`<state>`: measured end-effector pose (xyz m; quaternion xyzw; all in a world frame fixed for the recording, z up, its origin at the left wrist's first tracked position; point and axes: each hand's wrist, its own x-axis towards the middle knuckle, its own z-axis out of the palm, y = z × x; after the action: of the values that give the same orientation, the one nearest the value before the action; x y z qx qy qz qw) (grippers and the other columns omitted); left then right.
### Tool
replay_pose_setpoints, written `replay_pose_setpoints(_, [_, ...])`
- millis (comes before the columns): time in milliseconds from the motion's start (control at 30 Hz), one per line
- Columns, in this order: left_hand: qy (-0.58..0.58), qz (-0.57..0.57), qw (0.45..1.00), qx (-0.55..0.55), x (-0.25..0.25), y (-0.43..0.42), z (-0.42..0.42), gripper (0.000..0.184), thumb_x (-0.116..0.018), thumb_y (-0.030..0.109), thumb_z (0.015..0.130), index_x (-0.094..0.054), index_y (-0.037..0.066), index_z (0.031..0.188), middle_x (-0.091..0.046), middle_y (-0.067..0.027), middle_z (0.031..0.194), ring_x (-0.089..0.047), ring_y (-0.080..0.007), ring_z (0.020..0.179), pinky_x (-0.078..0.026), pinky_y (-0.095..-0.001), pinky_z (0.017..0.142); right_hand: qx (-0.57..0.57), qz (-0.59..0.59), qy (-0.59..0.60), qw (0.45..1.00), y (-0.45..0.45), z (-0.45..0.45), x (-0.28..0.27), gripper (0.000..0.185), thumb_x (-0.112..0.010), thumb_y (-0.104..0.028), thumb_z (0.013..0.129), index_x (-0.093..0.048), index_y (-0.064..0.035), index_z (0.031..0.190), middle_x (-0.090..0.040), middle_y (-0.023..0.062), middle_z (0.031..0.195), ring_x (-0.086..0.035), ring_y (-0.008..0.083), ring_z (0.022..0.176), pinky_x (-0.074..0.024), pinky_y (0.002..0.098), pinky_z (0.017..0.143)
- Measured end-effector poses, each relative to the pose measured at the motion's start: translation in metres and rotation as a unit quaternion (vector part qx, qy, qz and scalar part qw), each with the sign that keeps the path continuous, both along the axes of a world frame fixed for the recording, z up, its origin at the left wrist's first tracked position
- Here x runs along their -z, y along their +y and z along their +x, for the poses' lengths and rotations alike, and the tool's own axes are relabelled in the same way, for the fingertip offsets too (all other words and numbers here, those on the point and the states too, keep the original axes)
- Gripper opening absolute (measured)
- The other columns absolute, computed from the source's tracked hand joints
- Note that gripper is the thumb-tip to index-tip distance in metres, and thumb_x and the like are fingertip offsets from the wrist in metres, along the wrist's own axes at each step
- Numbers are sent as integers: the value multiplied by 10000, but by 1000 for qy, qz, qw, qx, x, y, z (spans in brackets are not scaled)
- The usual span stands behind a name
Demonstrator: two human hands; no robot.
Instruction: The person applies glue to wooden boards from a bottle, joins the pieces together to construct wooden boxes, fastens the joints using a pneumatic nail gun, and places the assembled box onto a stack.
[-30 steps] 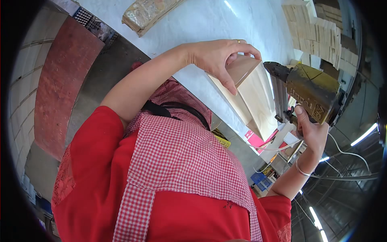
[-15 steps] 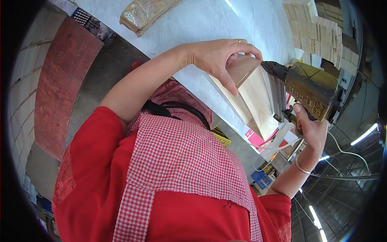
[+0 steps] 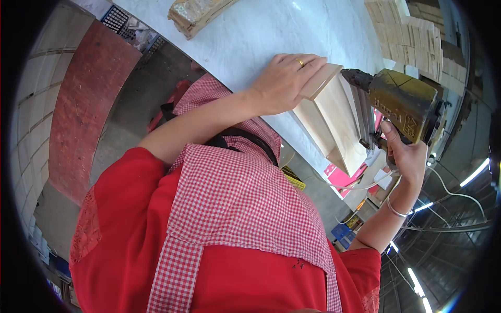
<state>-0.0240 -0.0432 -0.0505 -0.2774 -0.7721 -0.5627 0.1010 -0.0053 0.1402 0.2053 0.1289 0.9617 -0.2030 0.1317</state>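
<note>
One wrapped bundle [image 3: 201, 15] lay on the pale tabletop [image 3: 250, 39], left of the work. Next, the left forearm [image 3: 209, 117] slanted up from a bent elbow to the left hand [image 3: 284, 83], whose fingers lay close together over an end board [image 3: 321, 83]; with the thumb hidden, whether it gripped or only pressed could not be told. The thin-walled wooden box [image 3: 339, 117] was between the two hands, at the tabletop's near edge. Its boards already stood together as an open shell, yet no fasteners showed, so how many joints were finished and how many were left was unclear. The nail gun [image 3: 404, 99] had its nose at or near the end board's right corner. The right hand [image 3: 409, 156] was wrapped around its handle, thumb upward, elbow bent.
</note>
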Motion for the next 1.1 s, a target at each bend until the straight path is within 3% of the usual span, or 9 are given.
replay_pose_setpoints(67, [29, -18, 996, -81, 3, 11, 5, 572, -632, 164, 843, -460, 45, 1376, -567, -125, 1302, -539, -274, 1223, -391, -424, 1029, -33, -8, 18, 999, 2, 8, 0, 406, -831, -154, 802, -662, 21, 1127, -705, 66, 954, -630, 117, 794, -516, 270, 689])
replay_pose_setpoints(200, [47, -31, 993, -106, 7, 16, 7, 509, -559, 78, 858, -454, 19, 1353, -572, -125, 1318, -561, -281, 1198, -388, -448, 1041, -22, -69, 17, 997, 2, 31, -6, 454, -838, -110, 782, -630, 32, 1160, -698, 95, 1088, -637, 163, 966, -512, 309, 857])
replay_pose_setpoints(333, [34, -48, 993, -105, 6, 16, 8, 495, -564, 76, 859, -465, 22, 1341, -573, -131, 1328, -575, -272, 1195, -383, -480, 1055, -68, -5, -2, 998, -8, 42, -5, 451, -845, -90, 766, -629, 32, 1143, -702, 95, 1072, -646, 168, 943, -515, 316, 843])
replay_pose_setpoints(500, [37, -56, 992, -104, 7, 16, 8, 485, -557, 63, 861, -466, 23, 1335, -575, -127, 1325, -572, -261, 1208, -383, -503, 1059, -76, -22, 3, 997, -14, 44, -1, 450, -853, -98, 756, -636, 28, 1130, -705, 97, 1059, -647, 173, 934, -514, 323, 842])
replay_pose_setpoints(600, [25, -61, 993, -96, 6, 16, 8, 643, -669, 54, 792, -429, 42, 1390, -549, -130, 1354, -548, -274, 1223, -371, -486, 1088, -80, -5, 1, 997, -16, 43, -1, 445, -857, -104, 753, -642, 24, 1121, -707, 97, 1054, -647, 172, 928, -514, 323, 839])
replay_pose_setpoints(900, [24, -56, 993, -97, 6, 16, 8, 629, -677, 66, 791, -442, 27, 1374, -565, -141, 1331, -559, -282, 1210, -375, -494, 1085, -65, -14, -15, 998, -15, 39, 2, 428, -859, -122, 754, -650, 25, 1097, -710, 94, 1034, -649, 174, 914, -518, 327, 830])
replay_pose_setpoints(1000, [20, -50, 994, -96, 4, 15, 8, 508, -586, 41, 822, -465, 9, 1315, -575, -168, 1310, -568, -289, 1207, -416, -479, 1036, -54, -2, -27, 998, -18, 38, 0, 437, -863, -133, 751, -649, 26, 1097, -710, 94, 1033, -650, 176, 916, -518, 326, 831])
replay_pose_setpoints(1100, [19, -19, 996, -88, 10, 18, 4, 564, -648, 58, 798, -468, 7, 1330, -576, -189, 1293, -574, -323, 1175, -443, -445, 1021, -69, 24, -37, 997, -21, 36, 0, 455, -864, -126, 747, -641, 29, 1113, -711, 94, 1023, -652, 175, 900, -521, 319, 822])
